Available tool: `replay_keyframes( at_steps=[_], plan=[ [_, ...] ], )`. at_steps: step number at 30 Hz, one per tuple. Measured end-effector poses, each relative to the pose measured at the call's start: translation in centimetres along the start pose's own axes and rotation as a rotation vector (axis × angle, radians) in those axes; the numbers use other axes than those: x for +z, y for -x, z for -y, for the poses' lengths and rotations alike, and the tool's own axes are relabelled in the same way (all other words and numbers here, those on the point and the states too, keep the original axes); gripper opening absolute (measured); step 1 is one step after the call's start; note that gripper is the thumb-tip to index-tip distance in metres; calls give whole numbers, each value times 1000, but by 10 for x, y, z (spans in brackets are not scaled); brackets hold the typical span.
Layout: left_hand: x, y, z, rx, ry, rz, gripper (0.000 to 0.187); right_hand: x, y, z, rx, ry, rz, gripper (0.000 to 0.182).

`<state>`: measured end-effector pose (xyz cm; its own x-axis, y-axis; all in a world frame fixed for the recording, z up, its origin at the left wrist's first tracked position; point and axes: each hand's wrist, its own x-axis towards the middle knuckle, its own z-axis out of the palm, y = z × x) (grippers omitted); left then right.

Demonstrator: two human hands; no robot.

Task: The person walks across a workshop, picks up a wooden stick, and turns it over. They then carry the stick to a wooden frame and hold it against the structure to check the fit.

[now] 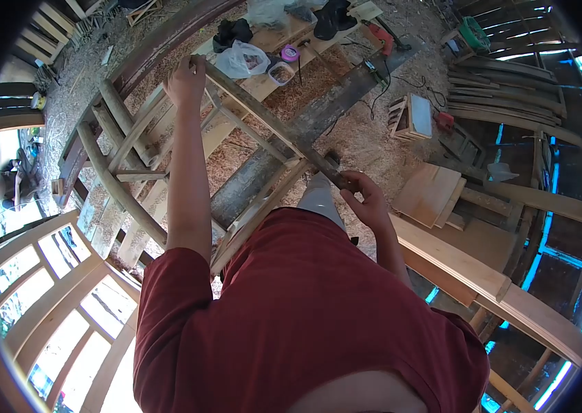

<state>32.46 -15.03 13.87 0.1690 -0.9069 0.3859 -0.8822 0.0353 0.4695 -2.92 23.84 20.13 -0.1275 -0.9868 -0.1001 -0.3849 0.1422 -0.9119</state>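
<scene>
A wooden frame (261, 115), made of long rails joined by crosspieces, lies tilted in front of my body. My left hand (186, 81) is closed around the far end of its long rail. At the near end of that rail, which is darker, my right hand (368, 201) has its thumb and fingers curled against the wood. The frame's lower part reaches back beside my shirt, and some of it is hidden by my left arm.
Ahead lie a clear plastic bag (242, 60), a round purple item (290, 53) and a red power tool (381, 38). Curved wooden parts (108, 168) stand left. Boards (428, 194) are stacked right. A person (12, 182) is far left. Shavings cover the floor.
</scene>
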Motion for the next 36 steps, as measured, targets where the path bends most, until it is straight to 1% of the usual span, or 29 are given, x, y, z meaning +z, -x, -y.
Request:
replay_keyframes(
  at_steps=[4, 7, 10, 12, 13, 15, 18, 19, 22, 23, 25, 28, 31, 34, 36],
  plan=[
    [0, 0, 0, -1, -24, -7, 43, 6, -2, 11, -125, 141, -7, 49],
    [-3, 0, -4, -19, -23, 13, 43, 19, -2, 16, -171, 73, -116, 52],
    [-4, 0, -3, -13, -4, 31, 43, 26, -5, 11, -230, 34, -157, 50],
    [-3, -2, 1, -11, 5, 70, 46, 31, -13, 12, -306, 89, -159, 49],
    [-1, -3, 1, -5, 15, 59, 50, 36, -18, 12, -343, 115, -159, 50],
    [-4, 0, -1, 3, 28, 37, 62, 50, -28, 14, -343, 41, -192, 54],
    [-11, 0, -3, 84, 106, -15, 81, 69, -53, 17, -398, 8, -184, 62],
    [-15, 0, -3, 95, 132, 21, 84, 74, -60, 19, -425, 11, -174, 65],
    [-18, 3, -9, 111, -26, 1, 84, 85, -81, 29, -461, 1, -125, 67],
    [-17, 4, -8, 104, -38, 40, 77, 88, -87, 30, -445, -23, -114, 68],
    [-13, 5, -6, 110, -115, 58, 72, 94, -92, 30, -404, -74, -95, 69],
    [-18, 5, -12, 91, -140, 90, 65, 87, -91, 28, -327, -251, -88, 61],
    [-18, 5, -14, 96, -113, 73, 64, 69, -81, 17, -315, -172, -44, 52],
    [-18, 6, -13, 104, -114, 63, 62, 54, -67, 26, -380, 126, -49, 51],
    [-18, 5, -13, 99, -113, 59, 61, 54, -65, 42, -385, 214, -62, 49]
  ],
)
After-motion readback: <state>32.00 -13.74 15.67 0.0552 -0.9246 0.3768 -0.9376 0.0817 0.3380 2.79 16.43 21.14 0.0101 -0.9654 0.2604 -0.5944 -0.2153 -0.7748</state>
